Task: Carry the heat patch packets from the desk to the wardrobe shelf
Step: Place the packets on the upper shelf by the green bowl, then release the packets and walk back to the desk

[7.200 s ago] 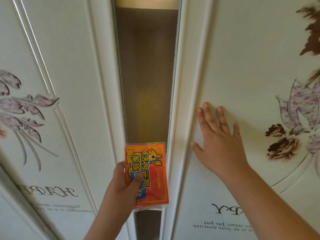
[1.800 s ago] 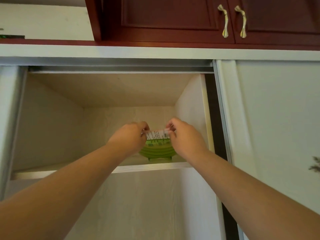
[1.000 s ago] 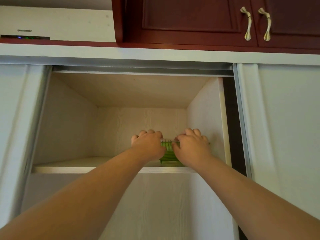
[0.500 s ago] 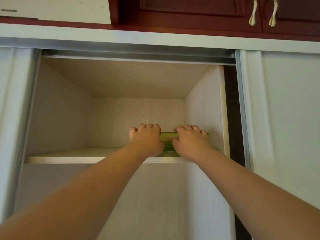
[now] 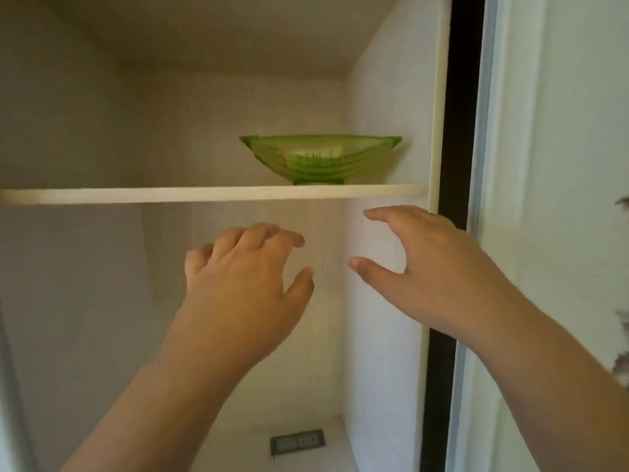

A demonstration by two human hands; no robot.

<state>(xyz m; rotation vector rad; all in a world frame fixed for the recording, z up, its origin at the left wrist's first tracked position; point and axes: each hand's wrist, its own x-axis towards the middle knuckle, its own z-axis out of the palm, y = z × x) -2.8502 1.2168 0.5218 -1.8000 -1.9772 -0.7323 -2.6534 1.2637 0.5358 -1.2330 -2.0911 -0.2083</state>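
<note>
half a second ago both my hands were up at the green bowl [image 5: 320, 158]; now they have dropped below the shelf [image 5: 211, 194] edge and hold nothing. left hand [image 5: 245, 284] hangs with fingers loosely curled, right hand [image 5: 429, 267] is spread, thumb apart from the fingers. the heat patch packets [image 5: 308, 157] seem to lie inside the bowl, only a pale shape through the glass, on the shelf's right end. i judge this load delivered; whether more wait on the desk, i cannot tell.
</note>
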